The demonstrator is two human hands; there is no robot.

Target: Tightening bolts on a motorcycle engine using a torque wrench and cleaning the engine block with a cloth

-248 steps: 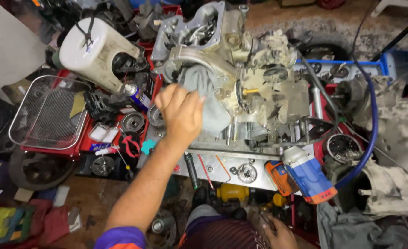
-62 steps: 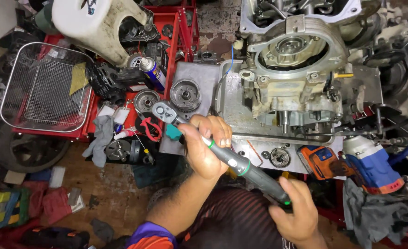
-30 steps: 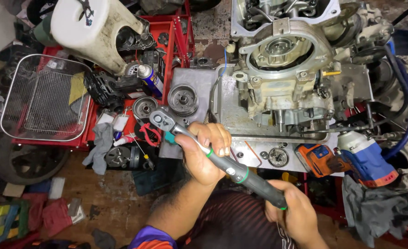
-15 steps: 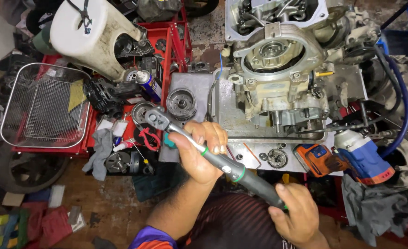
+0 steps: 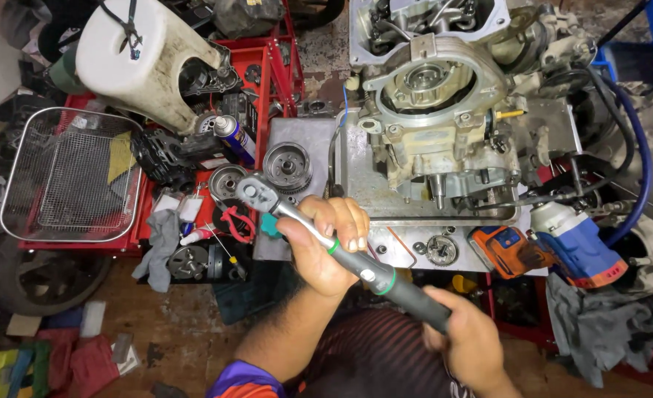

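Wrench: long ratchet wrench (image 5: 326, 239) with dark grip and green rings, held across the front of the desk (image 5: 308, 133), head up-left, clear of the engine.
Left hand: left hand (image 5: 326, 243) wrapped shut around the shaft just below the ratchet head.
Right hand: right hand (image 5: 470, 343) closed on the butt end of the grip, near the person's lap.
Engine: grey engine block (image 5: 437, 125) stands on a metal tray, round side cover off, inner gear exposed.
Progress: by my judgement disassembly is partly done; loose round parts (image 5: 286, 166) lie beside the tray, and the wrench is not yet set on any fastener.
Packages: spray can (image 5: 234, 138), blue and red with pale cap, lies tilted left of the round parts; white plastic tank (image 5: 142, 63) above the wire basket (image 5: 68, 177); orange and blue power tools (image 5: 547, 247) at right.
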